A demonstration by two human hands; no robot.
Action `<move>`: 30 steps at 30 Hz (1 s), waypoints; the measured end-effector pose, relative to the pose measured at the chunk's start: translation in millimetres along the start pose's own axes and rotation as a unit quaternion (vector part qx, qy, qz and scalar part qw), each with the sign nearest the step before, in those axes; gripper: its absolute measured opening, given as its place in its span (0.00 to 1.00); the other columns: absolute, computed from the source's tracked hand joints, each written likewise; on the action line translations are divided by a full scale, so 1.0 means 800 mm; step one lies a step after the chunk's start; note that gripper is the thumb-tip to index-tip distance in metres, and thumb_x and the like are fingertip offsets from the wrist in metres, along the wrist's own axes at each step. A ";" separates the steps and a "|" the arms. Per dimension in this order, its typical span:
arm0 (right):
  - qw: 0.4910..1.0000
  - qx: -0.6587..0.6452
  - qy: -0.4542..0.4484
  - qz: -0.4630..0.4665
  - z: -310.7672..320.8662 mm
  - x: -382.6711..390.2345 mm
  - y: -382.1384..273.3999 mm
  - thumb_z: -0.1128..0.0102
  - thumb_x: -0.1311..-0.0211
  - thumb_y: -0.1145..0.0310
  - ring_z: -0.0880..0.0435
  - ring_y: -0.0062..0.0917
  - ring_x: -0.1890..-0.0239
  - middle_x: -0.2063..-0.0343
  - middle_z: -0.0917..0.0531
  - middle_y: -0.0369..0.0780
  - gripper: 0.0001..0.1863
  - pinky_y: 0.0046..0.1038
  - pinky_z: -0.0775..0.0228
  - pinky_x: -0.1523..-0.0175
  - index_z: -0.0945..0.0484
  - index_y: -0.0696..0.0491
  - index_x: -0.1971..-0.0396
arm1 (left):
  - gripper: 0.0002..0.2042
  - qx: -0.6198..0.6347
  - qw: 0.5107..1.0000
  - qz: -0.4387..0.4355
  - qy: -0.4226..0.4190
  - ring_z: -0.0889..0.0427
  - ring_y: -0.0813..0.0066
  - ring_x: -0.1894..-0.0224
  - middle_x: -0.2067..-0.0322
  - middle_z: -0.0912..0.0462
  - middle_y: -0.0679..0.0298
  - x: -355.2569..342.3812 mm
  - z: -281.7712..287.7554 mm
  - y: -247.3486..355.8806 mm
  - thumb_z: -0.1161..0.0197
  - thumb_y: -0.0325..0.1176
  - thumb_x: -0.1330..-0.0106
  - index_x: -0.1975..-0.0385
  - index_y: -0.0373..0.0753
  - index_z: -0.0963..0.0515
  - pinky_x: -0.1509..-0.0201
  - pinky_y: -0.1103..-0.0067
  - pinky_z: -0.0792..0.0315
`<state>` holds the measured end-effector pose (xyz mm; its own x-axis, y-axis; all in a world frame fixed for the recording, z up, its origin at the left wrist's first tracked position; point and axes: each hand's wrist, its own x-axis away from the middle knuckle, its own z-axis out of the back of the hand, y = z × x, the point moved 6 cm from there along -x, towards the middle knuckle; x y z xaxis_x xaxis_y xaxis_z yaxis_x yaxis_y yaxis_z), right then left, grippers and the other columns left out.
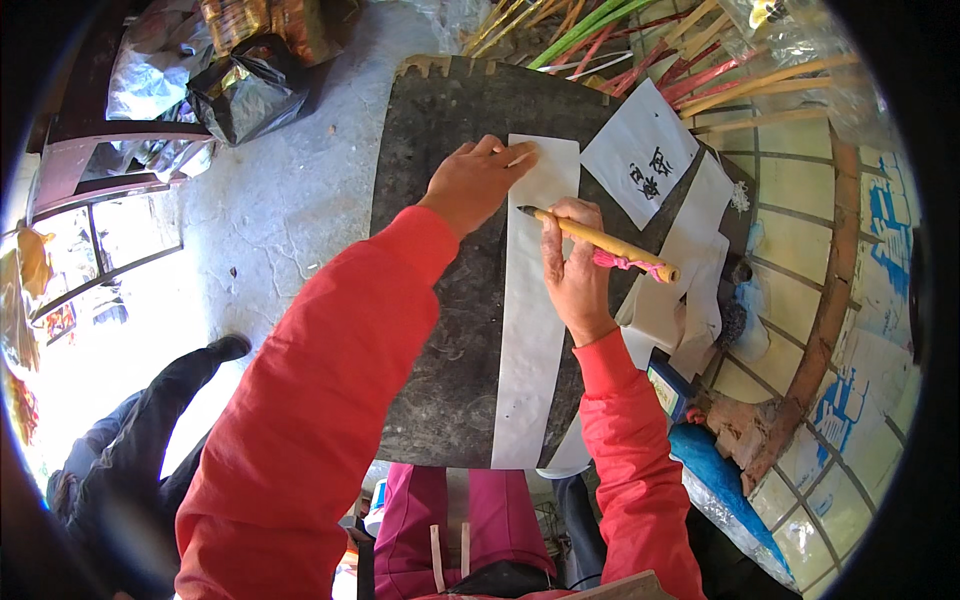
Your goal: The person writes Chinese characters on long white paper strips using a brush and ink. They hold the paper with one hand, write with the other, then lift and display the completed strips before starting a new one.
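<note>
A long white paper strip [532, 340] runs from the far part of the dark, worn table [440, 330] to its near edge. My left hand [474, 183] lies over the strip's upper left edge, fingers stretched out and pressing on the paper. In my right hand [580, 268] is a writing brush [622, 248] with a thick yellow bamboo handle and a pink cord. Its dark tip points left, over the strip and below my left fingers. No writing shows on this strip. Beside it, a white square sheet [612, 135] carries black brushed characters.
More white paper [690, 250] lies along the table's right side, beside a tiled wall [795, 240]. Colored sticks [690, 80] lean at the far right. Black plastic bags [250, 90] sit at the far left. Another person's leg [150, 410] shows at left. A blue bag [715, 480] lies at lower right.
</note>
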<state>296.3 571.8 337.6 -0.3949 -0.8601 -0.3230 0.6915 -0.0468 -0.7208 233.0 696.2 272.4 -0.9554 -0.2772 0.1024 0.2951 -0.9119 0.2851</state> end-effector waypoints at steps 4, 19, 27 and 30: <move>1.000 0.000 -0.004 0.000 -0.002 -0.002 0.004 0.42 0.35 0.80 0.22 0.34 0.63 0.62 0.25 0.42 0.09 0.32 0.27 0.58 0.32 0.57 0.59 | 0.33 -0.005 1.000 0.002 0.008 0.29 0.69 0.42 0.34 0.35 0.78 0.000 0.000 0.000 0.40 0.22 0.45 0.35 0.48 0.32 0.41 0.75 0.27; 1.000 -0.004 -0.012 0.013 -0.008 -0.003 0.014 0.42 0.36 0.80 0.23 0.34 0.65 0.64 0.25 0.42 0.10 0.32 0.27 0.59 0.32 0.57 0.60 | 0.31 -0.011 1.000 0.004 -0.001 0.30 0.70 0.40 0.33 0.35 0.78 -0.002 -0.003 -0.001 0.39 0.25 0.42 0.35 0.49 0.31 0.40 0.75 0.28; 0.999 -0.015 -0.049 -0.016 -0.011 0.015 0.009 0.43 0.35 0.81 0.22 0.33 0.63 0.62 0.24 0.42 0.10 0.31 0.27 0.59 0.32 0.56 0.57 | 0.32 -0.013 1.000 0.008 -0.025 0.30 0.70 0.39 0.33 0.35 0.78 -0.001 -0.001 0.000 0.37 0.24 0.42 0.34 0.49 0.32 0.40 0.76 0.29; 0.999 -0.017 -0.045 -0.009 -0.010 0.017 0.010 0.44 0.35 0.81 0.21 0.32 0.61 0.61 0.24 0.42 0.11 0.30 0.26 0.59 0.32 0.56 0.56 | 0.32 -0.014 1.000 0.009 -0.024 0.30 0.70 0.40 0.33 0.36 0.78 -0.002 0.000 0.001 0.37 0.24 0.43 0.34 0.49 0.32 0.40 0.76 0.29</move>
<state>291.7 563.5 322.3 -0.3499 -0.9018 -0.2538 0.6627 -0.0468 -0.7474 234.4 695.8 272.2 -0.9479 -0.2797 0.1525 0.3112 -0.9151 0.2565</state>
